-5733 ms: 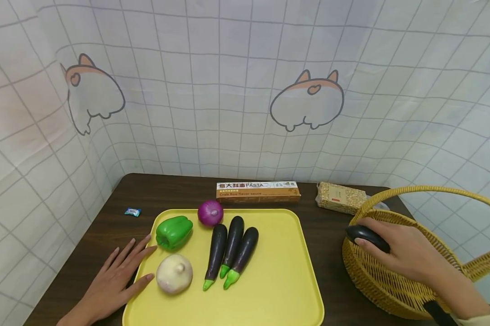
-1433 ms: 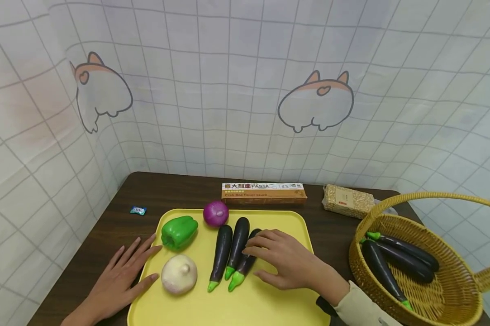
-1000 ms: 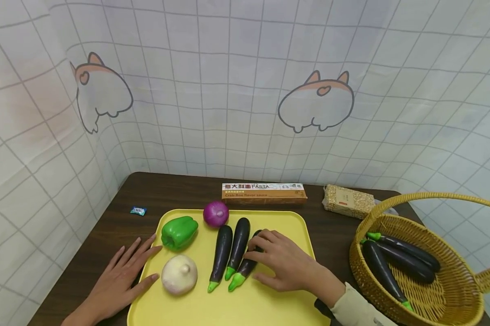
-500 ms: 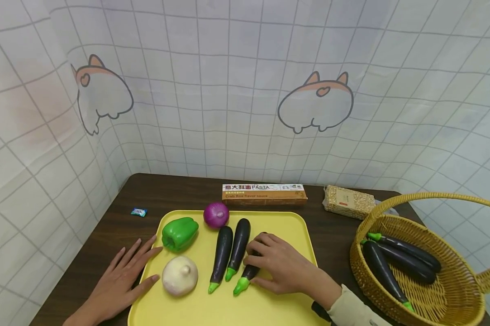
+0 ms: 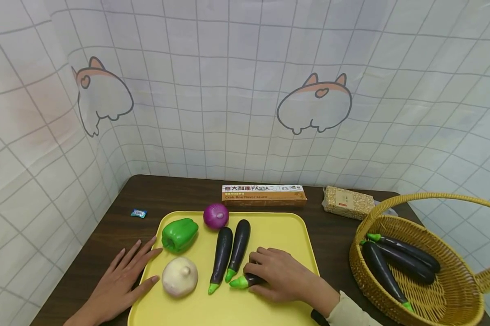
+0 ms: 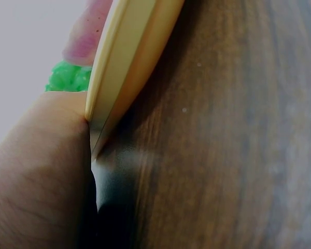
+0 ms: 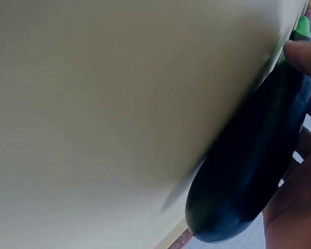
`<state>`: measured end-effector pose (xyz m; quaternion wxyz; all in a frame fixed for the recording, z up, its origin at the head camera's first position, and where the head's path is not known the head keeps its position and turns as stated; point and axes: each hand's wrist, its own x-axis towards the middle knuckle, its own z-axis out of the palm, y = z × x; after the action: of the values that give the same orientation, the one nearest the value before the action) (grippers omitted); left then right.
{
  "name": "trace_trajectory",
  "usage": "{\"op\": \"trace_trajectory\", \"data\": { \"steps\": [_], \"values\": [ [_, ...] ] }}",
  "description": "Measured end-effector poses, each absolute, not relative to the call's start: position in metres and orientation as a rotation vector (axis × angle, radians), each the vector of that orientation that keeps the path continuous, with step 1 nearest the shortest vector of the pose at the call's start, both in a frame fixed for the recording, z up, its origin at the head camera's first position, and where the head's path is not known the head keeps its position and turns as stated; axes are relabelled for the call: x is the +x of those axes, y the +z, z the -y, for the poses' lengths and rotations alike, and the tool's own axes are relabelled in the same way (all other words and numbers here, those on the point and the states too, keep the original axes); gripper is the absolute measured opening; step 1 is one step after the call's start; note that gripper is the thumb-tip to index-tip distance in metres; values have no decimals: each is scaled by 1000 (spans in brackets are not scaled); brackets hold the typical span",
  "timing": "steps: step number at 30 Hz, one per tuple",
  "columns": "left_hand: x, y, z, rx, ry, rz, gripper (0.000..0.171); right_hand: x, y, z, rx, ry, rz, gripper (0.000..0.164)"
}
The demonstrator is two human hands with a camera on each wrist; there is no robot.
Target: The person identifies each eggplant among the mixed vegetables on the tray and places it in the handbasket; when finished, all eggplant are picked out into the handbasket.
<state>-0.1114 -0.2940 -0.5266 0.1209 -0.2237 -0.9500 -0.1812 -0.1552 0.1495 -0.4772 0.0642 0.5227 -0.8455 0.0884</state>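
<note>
My right hand (image 5: 277,277) grips a dark purple eggplant (image 5: 253,279) low over the yellow tray (image 5: 228,312). Its green stem end points left, and the hand covers most of the rest in the head view. The right wrist view shows the eggplant (image 7: 249,150) lying along my curled fingers, with the thumb near the stem. Two more eggplants, one outer (image 5: 221,256) and one inner (image 5: 239,246), lie side by side left of that hand. Fingers spread, my left hand (image 5: 116,280) rests on the tray's left edge, beside a white round bulb-shaped vegetable (image 5: 179,277) and a green bell pepper (image 5: 179,234).
A purple onion (image 5: 216,216) sits at the tray's back edge. Behind stand a pasta box (image 5: 264,195) and a bag of pale grains (image 5: 348,202). At right, a handled wicker basket (image 5: 444,294) holds three eggplants (image 5: 405,268). A small blue packet (image 5: 139,213) lies left.
Earlier my right hand held an eggplant over the basket; three now lie there. It then took hold of the tray's rightmost eggplant, drew it nearer and turned its stem leftward. Left hand unmoved.
</note>
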Motion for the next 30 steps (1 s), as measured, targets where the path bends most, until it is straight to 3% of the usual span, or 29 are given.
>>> {"op": "trace_trajectory", "data": {
  "steps": [30],
  "values": [
    [-112, -528, 293, -648, -523, 2774, 67, -140, -433, -185, 1438, 269, 2645, 13]
  ]
}}
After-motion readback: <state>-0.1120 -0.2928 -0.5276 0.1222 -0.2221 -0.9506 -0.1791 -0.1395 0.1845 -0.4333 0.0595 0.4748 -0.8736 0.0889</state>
